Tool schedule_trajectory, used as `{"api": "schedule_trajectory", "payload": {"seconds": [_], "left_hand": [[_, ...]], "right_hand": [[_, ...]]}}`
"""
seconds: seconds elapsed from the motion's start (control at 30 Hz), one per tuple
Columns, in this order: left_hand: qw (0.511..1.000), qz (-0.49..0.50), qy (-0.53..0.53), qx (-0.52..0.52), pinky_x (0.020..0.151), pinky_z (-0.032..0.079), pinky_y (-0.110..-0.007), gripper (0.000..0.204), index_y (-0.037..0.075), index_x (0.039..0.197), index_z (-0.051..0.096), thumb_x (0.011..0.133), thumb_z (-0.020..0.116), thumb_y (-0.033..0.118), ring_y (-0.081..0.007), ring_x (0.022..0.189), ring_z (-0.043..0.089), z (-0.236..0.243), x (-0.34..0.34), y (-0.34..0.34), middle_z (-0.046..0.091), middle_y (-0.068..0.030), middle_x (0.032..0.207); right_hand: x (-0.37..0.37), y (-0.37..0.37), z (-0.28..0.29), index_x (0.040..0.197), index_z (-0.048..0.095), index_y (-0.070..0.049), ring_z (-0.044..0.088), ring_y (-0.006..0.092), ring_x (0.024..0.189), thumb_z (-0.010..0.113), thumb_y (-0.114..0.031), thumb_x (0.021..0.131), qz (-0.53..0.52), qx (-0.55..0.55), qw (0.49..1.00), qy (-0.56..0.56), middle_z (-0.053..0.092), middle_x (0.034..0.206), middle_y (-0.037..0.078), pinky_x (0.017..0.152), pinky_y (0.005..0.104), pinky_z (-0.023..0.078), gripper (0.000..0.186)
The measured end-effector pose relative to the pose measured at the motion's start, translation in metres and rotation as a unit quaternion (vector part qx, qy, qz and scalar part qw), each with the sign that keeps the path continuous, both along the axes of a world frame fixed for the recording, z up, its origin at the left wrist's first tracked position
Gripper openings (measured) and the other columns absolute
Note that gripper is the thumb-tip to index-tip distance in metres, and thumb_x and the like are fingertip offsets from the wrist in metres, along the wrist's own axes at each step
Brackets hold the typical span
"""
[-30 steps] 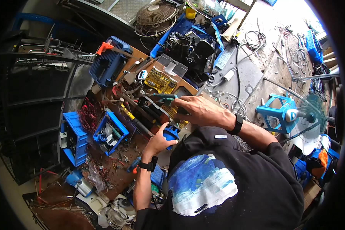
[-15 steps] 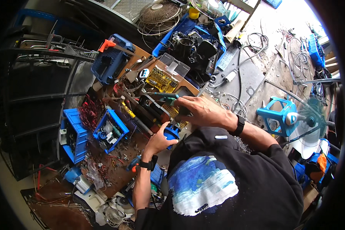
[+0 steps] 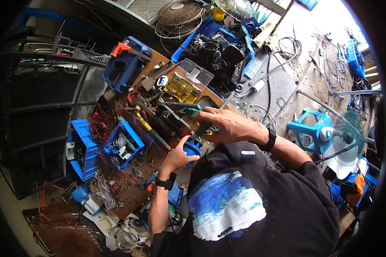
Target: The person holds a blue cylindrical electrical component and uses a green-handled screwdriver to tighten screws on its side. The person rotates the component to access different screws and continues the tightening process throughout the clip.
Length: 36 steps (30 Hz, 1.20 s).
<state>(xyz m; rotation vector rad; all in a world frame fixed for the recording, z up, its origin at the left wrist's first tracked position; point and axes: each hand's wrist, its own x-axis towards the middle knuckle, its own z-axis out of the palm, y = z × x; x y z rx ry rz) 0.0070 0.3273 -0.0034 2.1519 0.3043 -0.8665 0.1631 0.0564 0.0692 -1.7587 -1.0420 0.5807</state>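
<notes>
Holding a round blue part (image 3: 192,148) right up near the chest here, with the left hand (image 3: 175,158) curled around its side, thumb on the near edge and fingers on the far one. The right hand (image 3: 229,125) is closed on a dark tool (image 3: 203,127) that points down at the blue part, though I can't tell if the tip is actually touching it. Both hands are over the near edge of a seriously cluttered brown surface (image 3: 152,166). Just beyond the left one there's a long tool with a yellow section (image 3: 144,123), and past the right one a yellow bit set (image 3: 181,88) sits in a case with its clear lid up. Off to the left is a small blue bin (image 3: 138,142) full of odds and ends, then a bigger blue bin (image 3: 90,165) next to a tangle of red wire (image 3: 99,124). Farther up, an orange-handled saw (image 3: 121,49) lies across a blue crate (image 3: 123,70). Way over right, a blue stool (image 3: 306,132) stands on the floor beside a fan (image 3: 349,136).
</notes>
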Motion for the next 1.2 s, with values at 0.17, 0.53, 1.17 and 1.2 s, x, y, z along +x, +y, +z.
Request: {"api": "schedule_trajectory", "payload": {"seconds": [0.17,0.53,1.17,1.2], "left_hand": [[1.000,0.003,0.020,-0.017,0.109,0.052,-0.043,0.104,0.004,0.163,0.041,0.079,0.094,0.034,-0.0329,0.130,0.066,0.004,0.002,-0.002,0.064,-0.0228,0.144],[1.000,-0.001,0.024,-0.004,0.110,0.052,-0.043,0.103,0.006,0.162,0.041,0.078,0.094,0.033,-0.0339,0.131,0.065,0.003,0.003,-0.001,0.064,-0.0220,0.145],[1.000,-0.004,0.021,-0.004,0.108,0.053,-0.044,0.104,0.009,0.163,0.042,0.077,0.093,0.037,-0.0361,0.129,0.067,0.004,0.005,0.000,0.066,-0.0233,0.142],[1.000,0.000,0.007,-0.014,0.107,0.054,-0.046,0.106,0.011,0.164,0.042,0.075,0.093,0.039,-0.0391,0.127,0.068,-0.004,0.001,0.003,0.068,-0.0245,0.139]], "right_hand": [[-0.001,0.013,-0.011,0.128,0.060,-0.005,0.069,0.0423,0.098,0.069,-0.027,0.104,-0.025,0.129,0.991,-0.032,0.066,0.112,0.021,0.084,0.0517,0.054,0.033],[0.004,0.005,-0.008,0.128,0.061,-0.004,0.067,0.0410,0.107,0.071,-0.024,0.103,-0.020,0.084,0.995,-0.050,0.064,0.111,0.019,0.089,0.0500,0.054,0.033],[0.003,0.001,-0.012,0.128,0.061,-0.002,0.070,0.0372,0.107,0.073,-0.003,0.089,-0.040,0.064,0.997,-0.027,0.068,0.115,0.016,0.091,0.0452,0.058,0.041],[0.004,0.001,-0.012,0.127,0.061,-0.002,0.070,0.0368,0.107,0.073,-0.003,0.089,-0.047,0.060,0.997,-0.032,0.068,0.115,0.016,0.091,0.0449,0.058,0.040]]}}
